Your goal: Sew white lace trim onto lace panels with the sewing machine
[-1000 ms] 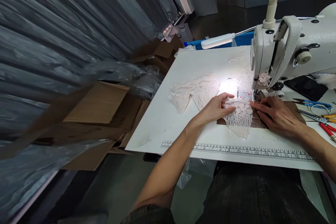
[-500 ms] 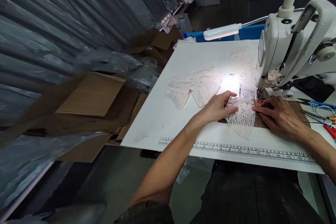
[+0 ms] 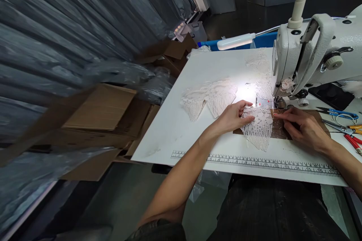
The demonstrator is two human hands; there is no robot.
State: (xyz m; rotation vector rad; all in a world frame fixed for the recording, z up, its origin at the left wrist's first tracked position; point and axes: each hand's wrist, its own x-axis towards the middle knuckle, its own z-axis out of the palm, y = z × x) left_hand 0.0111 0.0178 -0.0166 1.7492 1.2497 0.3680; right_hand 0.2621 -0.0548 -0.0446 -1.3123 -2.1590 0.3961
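Observation:
A white fringed lace piece (image 3: pixel 258 130) lies in front of the sewing machine (image 3: pixel 294 54), its upper edge near the presser foot (image 3: pixel 275 102). My left hand (image 3: pixel 233 116) holds the lace by its left side, thumb on top and index finger by the upper edge. To the right, my right hand (image 3: pixel 307 126) rests over a brown plate (image 3: pixel 281 131), index finger stretched toward the lace's right edge and the other fingers bent. Nothing shows in that hand. More lace (image 3: pixel 262 86) runs behind the foot.
Another folded lace piece (image 3: pixel 209 96) lies on the white table (image 3: pixel 169 131) at left. Blue-handled scissors (image 3: pixel 339 113), red-handled pliers (image 3: pixel 353 143) and a dark flat object (image 3: pixel 330 95) lie at right. A lamp (image 3: pixel 236 41) hangs behind; cardboard boxes (image 3: pixel 98 107) stand left.
My right hand has drawn slightly right, away from the lace edge. The left hand keeps its place on the lace. The view has shifted a little, showing more of the machine.

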